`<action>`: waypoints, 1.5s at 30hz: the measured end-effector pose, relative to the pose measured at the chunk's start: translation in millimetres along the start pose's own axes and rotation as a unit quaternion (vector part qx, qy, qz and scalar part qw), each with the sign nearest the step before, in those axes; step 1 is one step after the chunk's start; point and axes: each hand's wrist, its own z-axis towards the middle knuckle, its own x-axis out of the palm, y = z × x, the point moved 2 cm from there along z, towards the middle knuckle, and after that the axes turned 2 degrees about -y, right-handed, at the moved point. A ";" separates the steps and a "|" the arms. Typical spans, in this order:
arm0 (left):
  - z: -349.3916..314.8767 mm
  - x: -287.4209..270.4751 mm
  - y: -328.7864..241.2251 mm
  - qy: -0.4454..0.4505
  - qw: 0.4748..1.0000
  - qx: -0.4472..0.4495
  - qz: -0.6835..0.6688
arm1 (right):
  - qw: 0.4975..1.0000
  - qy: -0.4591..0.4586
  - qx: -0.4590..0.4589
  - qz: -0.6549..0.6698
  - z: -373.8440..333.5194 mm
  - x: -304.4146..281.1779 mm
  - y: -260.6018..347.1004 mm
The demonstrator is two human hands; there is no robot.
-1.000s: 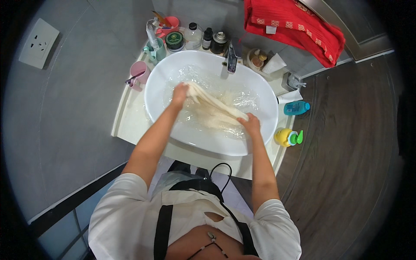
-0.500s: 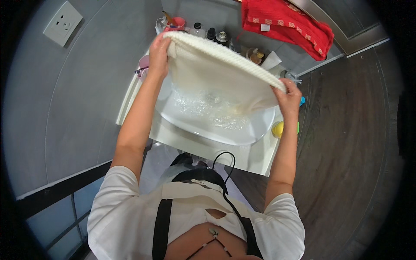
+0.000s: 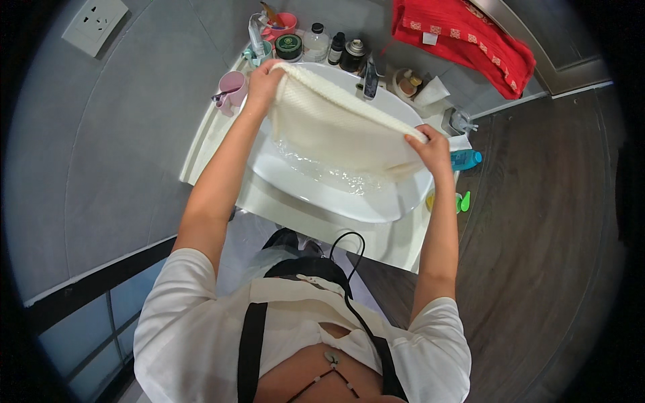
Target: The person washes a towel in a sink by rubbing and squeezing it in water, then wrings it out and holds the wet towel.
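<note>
A wet-looking cream knit cloth (image 3: 339,127) with a textured weave is stretched between my two hands. My left hand (image 3: 265,87) grips its upper left corner over the back left of the sink. At the right rim, my right hand (image 3: 432,153) pinches the other upper corner, thumb and fingers closed on it. The cloth hangs slack between them, its lower part reaching the rippling water (image 3: 329,176). Beneath it is the white oval sink (image 3: 312,207), whose middle the cloth hides. Behind the cloth's upper edge stands the tap (image 3: 370,80).
Along the back stand a pink cup (image 3: 284,24), a dark jar (image 3: 289,47), a clear bottle (image 3: 316,43) and a black can (image 3: 353,56). A pink mug (image 3: 233,87) is at left, a blue bottle (image 3: 465,159) at right. A red towel (image 3: 463,47) hangs above.
Both hands have come lower and nearer, the right slightly left, with the cloth still in them. The cloth's upper edge has dropped, uncovering the tap and the containers behind.
</note>
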 end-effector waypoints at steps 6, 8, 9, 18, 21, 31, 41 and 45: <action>25.0 3.6 97.2 -0.014 0.990 -0.009 0.139 | 0.999 0.027 0.016 -0.041 18.8 76.6 -50.2; 15.8 7.6 125.8 -0.079 0.989 -0.010 0.126 | 0.993 0.045 0.041 -0.097 20.5 97.3 -53.3; 7.9 13.7 137.8 -0.110 0.987 -0.011 0.120 | 0.989 0.055 0.054 -0.126 20.7 105.4 -55.0; -142.1 45.5 231.4 -0.068 0.900 -0.426 0.066 | 0.972 0.089 0.071 -0.205 1.4 169.5 -66.8; -157.9 65.0 235.1 0.320 0.808 -0.157 0.468 | 0.933 0.230 0.228 -0.158 -1.8 181.2 -91.6; -107.6 57.4 233.5 0.075 0.899 -0.373 -0.217 | 0.884 0.087 0.316 0.332 -15.7 118.3 20.3; -23.1 32.3 19.8 0.157 0.935 0.089 0.305 | 0.885 -0.121 0.091 0.440 -1.1 13.0 10.0; -22.3 33.4 -61.3 0.175 0.915 0.161 0.326 | 0.887 -0.212 0.043 0.407 -5.9 -28.2 30.0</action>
